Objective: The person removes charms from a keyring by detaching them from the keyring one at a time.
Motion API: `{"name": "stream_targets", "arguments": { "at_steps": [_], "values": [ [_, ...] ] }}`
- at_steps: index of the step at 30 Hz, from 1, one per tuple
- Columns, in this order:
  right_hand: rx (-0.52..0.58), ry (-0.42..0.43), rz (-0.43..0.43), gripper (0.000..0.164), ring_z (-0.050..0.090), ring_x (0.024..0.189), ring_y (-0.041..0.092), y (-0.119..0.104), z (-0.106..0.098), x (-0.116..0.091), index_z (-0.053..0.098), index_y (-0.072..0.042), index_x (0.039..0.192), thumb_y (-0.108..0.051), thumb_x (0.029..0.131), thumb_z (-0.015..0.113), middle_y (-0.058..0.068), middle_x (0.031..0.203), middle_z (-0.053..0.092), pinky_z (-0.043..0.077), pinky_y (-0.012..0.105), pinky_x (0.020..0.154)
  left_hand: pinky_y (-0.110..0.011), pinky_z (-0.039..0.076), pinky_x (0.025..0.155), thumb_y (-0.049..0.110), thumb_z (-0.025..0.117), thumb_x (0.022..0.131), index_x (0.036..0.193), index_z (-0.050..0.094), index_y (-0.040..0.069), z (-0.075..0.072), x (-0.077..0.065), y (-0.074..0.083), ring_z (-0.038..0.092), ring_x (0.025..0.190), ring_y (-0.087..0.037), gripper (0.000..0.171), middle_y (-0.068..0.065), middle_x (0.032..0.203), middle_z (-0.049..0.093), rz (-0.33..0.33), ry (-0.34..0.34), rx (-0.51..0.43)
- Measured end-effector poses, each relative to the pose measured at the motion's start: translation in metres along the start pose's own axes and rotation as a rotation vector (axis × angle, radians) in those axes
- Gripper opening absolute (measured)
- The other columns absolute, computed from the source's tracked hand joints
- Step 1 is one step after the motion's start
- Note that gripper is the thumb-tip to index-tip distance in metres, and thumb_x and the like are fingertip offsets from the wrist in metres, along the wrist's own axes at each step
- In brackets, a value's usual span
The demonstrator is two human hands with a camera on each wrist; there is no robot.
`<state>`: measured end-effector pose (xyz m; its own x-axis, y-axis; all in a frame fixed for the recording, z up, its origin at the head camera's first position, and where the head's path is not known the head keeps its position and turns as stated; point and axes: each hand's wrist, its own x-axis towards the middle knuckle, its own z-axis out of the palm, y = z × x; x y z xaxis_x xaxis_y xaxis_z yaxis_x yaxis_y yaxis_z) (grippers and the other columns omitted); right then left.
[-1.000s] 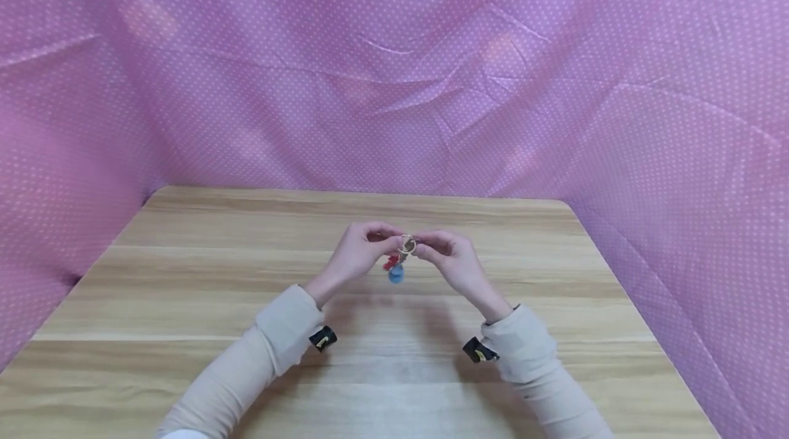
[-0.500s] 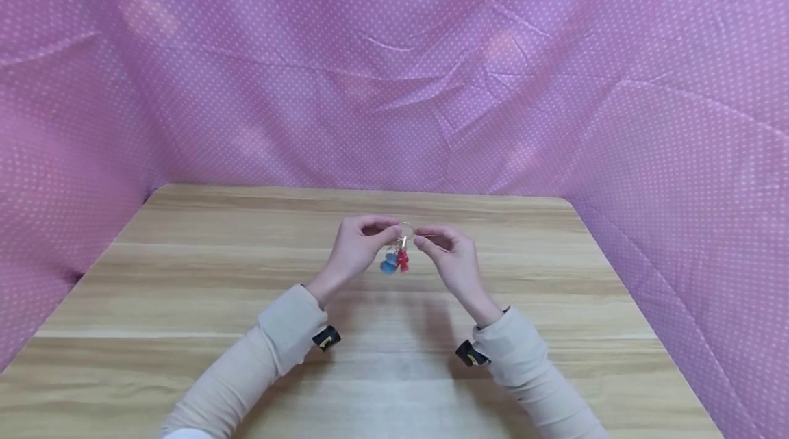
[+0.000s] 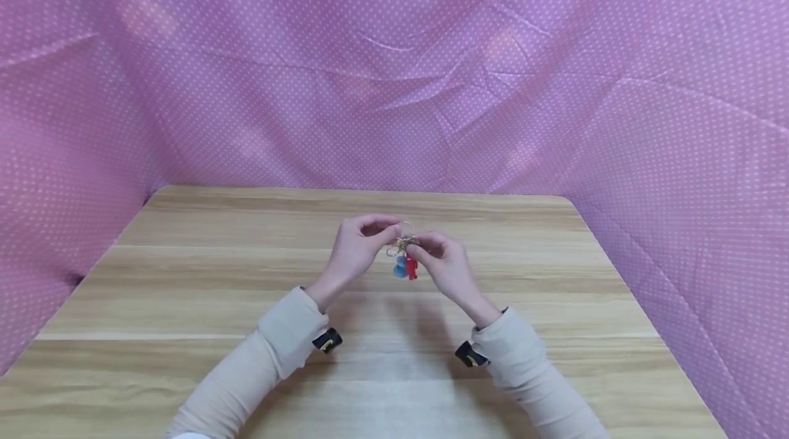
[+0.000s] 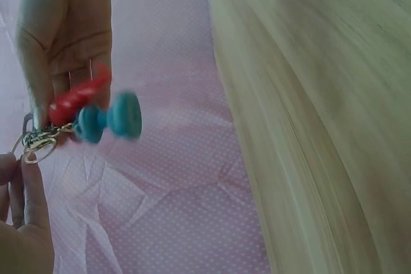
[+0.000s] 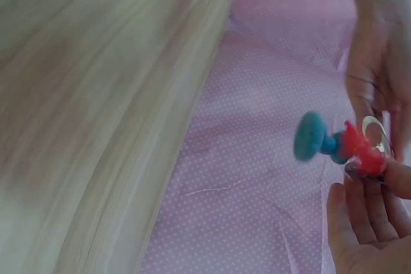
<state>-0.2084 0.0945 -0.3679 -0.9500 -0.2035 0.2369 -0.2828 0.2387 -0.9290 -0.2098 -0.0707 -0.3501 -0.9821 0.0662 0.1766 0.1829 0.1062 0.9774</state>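
Note:
Between both hands, over the wooden table, hangs a keychain [image 3: 405, 244] with a gold-coloured ring and short chains. From it dangle a red figure-like charm [image 5: 363, 152] and a teal dumbbell-shaped charm [image 4: 124, 117], slightly blurred in the wrist views. My left hand [image 3: 359, 244] pinches the ring between thumb and fingers. On the other side, my right hand [image 3: 446, 268] pinches the metal fittings just above the charms; in the right wrist view its thumb lies close beside the red charm. The fingertips hide part of the metalwork.
The wood-grain table [image 3: 203, 274] spreads beneath both arms. Pink polka-dot fabric [image 3: 394, 83] walls in the back and both sides. A small black wrist camera [image 3: 327, 340] sits at the left cuff, another black wrist camera [image 3: 472, 354] at the right.
The charms have swung and swapped sides more than once, with red now right of blue. My right hand has moved from the ring's side down to the fittings; the left has shifted slightly up.

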Motion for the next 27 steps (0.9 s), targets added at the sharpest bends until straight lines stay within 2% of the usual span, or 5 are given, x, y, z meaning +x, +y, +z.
{"name": "stream_targets", "arguments": {
  "at_steps": [4, 10, 17, 22, 27],
  "values": [
    [0.118, -0.016, 0.078, 0.019, 0.066, 0.08, 0.009, 0.0, -0.006, 0.002, 0.061, 0.007, 0.102, -0.005, 0.088, 0.059, 0.019, 0.098, 0.067, 0.054, 0.027, 0.082, -0.028, 0.055, 0.08, 0.01, 0.066, 0.083, 0.109, 0.064, 0.001, -0.004, 0.0, -0.002, 0.067, 0.083, -0.017, 0.027, -0.014, 0.102, 0.067, -0.042, -0.041, -0.019],
    [0.194, 0.02, 0.118, 0.019, 0.066, 0.078, 0.009, -0.002, -0.011, 0.005, 0.06, 0.008, 0.099, -0.007, 0.088, 0.06, 0.013, 0.094, 0.067, 0.054, 0.031, 0.084, -0.03, 0.055, 0.076, 0.015, 0.065, 0.085, 0.107, 0.067, 0.008, -0.006, -0.002, -0.006, 0.068, 0.08, -0.017, 0.024, -0.014, 0.099, 0.069, -0.112, -0.144, 0.078],
    [0.098, -0.043, 0.108, 0.019, 0.062, 0.07, 0.009, -0.008, -0.015, 0.007, 0.061, 0.007, 0.096, -0.009, 0.086, 0.063, 0.007, 0.084, 0.066, 0.057, 0.029, 0.072, -0.03, 0.056, 0.079, 0.017, 0.065, 0.085, 0.107, 0.066, 0.005, 0.0, -0.005, -0.009, 0.067, 0.086, -0.018, 0.025, -0.011, 0.103, 0.068, -0.019, -0.265, 0.114],
    [0.151, -0.039, 0.117, 0.021, 0.063, 0.072, 0.009, -0.007, -0.015, 0.007, 0.06, 0.007, 0.099, -0.008, 0.085, 0.063, 0.004, 0.083, 0.066, 0.057, 0.029, 0.076, -0.03, 0.056, 0.077, 0.024, 0.065, 0.085, 0.103, 0.068, 0.007, 0.005, -0.004, -0.006, 0.067, 0.08, -0.017, 0.025, -0.01, 0.094, 0.07, -0.016, -0.194, 0.097],
    [0.142, -0.11, 0.139, 0.03, 0.063, 0.095, 0.017, 0.0, -0.012, 0.002, 0.057, 0.002, 0.112, -0.011, 0.085, 0.064, 0.013, 0.108, 0.065, 0.052, 0.033, 0.089, -0.03, 0.056, 0.079, 0.022, 0.066, 0.085, 0.1, 0.068, 0.004, 0.006, -0.002, -0.002, 0.068, 0.08, -0.019, 0.023, -0.011, 0.092, 0.07, -0.082, -0.076, -0.021]
  ]
}}
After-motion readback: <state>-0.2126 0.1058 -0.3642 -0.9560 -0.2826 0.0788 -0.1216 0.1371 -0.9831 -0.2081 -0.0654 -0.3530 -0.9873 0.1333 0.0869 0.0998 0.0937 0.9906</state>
